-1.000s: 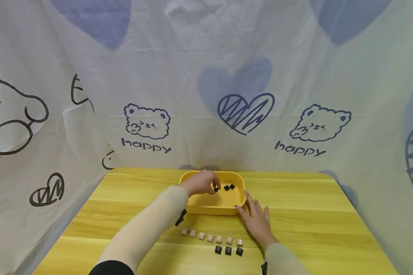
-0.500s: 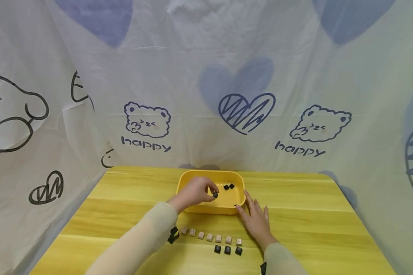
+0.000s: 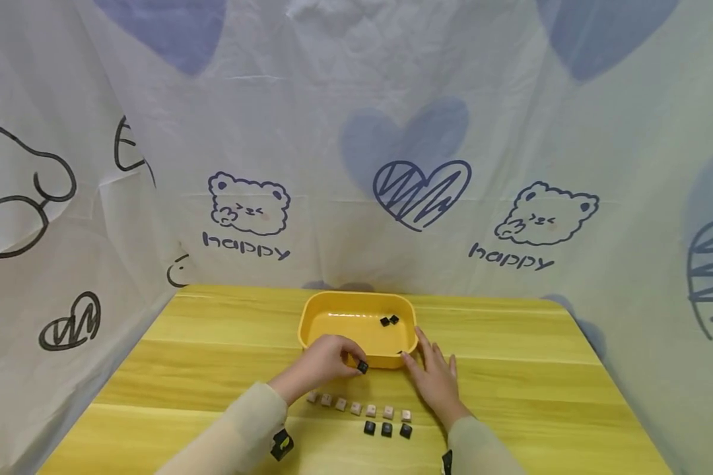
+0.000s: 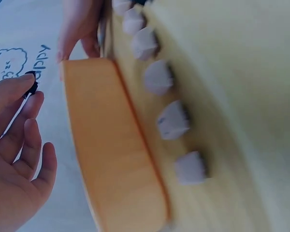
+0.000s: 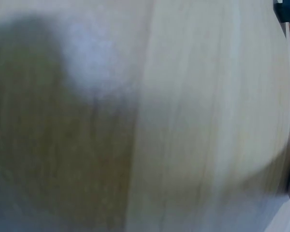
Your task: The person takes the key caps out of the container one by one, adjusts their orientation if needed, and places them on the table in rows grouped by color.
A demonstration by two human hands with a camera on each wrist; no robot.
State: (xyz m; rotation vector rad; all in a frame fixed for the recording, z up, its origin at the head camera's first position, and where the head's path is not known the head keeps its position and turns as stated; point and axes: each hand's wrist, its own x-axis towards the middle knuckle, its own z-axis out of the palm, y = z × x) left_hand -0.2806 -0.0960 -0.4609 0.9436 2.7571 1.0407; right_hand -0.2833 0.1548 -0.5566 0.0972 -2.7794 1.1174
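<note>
My left hand (image 3: 325, 361) pinches a black keycap (image 3: 363, 367) between thumb and fingertips, just over the near wall of a yellow tray (image 3: 333, 304). The left wrist view has the same keycap (image 4: 32, 84) at the fingertips, with the other fingers loosely bent. My right hand (image 3: 436, 381) touches the tray's near right corner, its fingers fairly straight. Inside the tray, two black keycaps (image 3: 389, 320) lie towards the back right. A dark bit shows at the near right corner, mostly hidden by the rim.
On the table (image 3: 511, 396) before the tray runs a row of several white keycaps (image 3: 356, 408). Below its right part sit three black keycaps (image 3: 387, 429). A printed cloth (image 3: 333, 132) hangs behind the table. The right wrist view is mostly blurred tabletop.
My left hand has lifted the black keycap from inside the tray and brought it nearer, over the front wall. The right hand has stayed at the tray's corner.
</note>
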